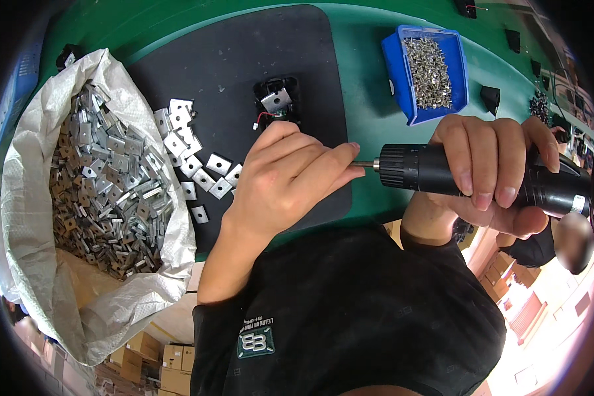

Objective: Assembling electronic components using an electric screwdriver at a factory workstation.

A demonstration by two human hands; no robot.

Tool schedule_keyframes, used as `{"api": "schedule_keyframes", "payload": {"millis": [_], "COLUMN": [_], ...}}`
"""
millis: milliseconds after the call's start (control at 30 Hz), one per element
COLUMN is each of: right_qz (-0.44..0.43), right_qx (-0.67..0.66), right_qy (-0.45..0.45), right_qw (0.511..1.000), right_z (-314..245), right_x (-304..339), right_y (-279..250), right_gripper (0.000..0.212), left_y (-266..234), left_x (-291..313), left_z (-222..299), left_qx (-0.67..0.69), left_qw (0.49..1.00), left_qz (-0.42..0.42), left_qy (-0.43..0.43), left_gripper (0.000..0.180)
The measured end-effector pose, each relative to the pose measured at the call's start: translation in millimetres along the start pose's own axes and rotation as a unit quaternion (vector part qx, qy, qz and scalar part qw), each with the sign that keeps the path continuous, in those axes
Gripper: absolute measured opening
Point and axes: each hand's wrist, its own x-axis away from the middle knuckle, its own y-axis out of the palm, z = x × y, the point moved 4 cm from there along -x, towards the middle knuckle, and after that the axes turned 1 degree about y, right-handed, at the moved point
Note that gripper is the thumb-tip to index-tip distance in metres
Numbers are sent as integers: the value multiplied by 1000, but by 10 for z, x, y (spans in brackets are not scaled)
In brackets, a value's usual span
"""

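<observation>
A black electric screwdriver (435, 168) lies level in my right hand (492, 165), whose fingers wrap round its body. Its thin bit (364, 164) points left, at the fingertips of my left hand (290, 175). Those fingers are pinched together at the bit's tip; whatever they hold is hidden. Just beyond my left hand sits a small black housing (265, 92) on the dark mat, with a bent metal plate (276, 100) with a hole lying on it. A red wire (263, 117) with a white connector comes out of the housing, which my left hand partly covers.
Left of the mat (224, 53) stands a white woven sack (30, 198) full of metal plates. Several loose plates (191, 165) lie on the mat's left side. A blue bin (396, 79) of screws (429, 72) stands far right, with a black part (490, 99) beside it.
</observation>
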Motion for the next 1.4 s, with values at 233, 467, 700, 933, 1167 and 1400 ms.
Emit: {"api": "schedule_keyframes", "payload": {"millis": [233, 467, 700, 933, 1167, 1400], "right_qz": [2, -7, -23, -17, -13, 11], "right_qx": [-16, 21, 18, 23, 41, 62], "right_qy": [-14, -18, -16, 2, 13, 16], "right_qw": [1000, 1000, 999, 1000, 999, 998], "right_z": [-84, -92, -76, -35, 24, 133], "right_x": [74, 130, 97, 123, 37, -1], "right_y": [6, 57, 86, 44, 55, 79], "right_gripper": [46, 48, 48, 49, 48, 49], "left_y": [64, 100, 55, -551, -291, -122], "left_x": [-15, 7, 35, -9, 137, 156], "left_z": [28, 36, 20, -62, -388, -389], "left_qx": [26, 15, 12, -64, -141, -110], "left_qw": [999, 998, 995, 996, 972, 983], "left_qz": [11, 18, 60, 34, -32, -41], "left_qy": [47, 58, 75, -58, -188, -144], "left_gripper": [35, 35, 39, 100, 99, 83]}}
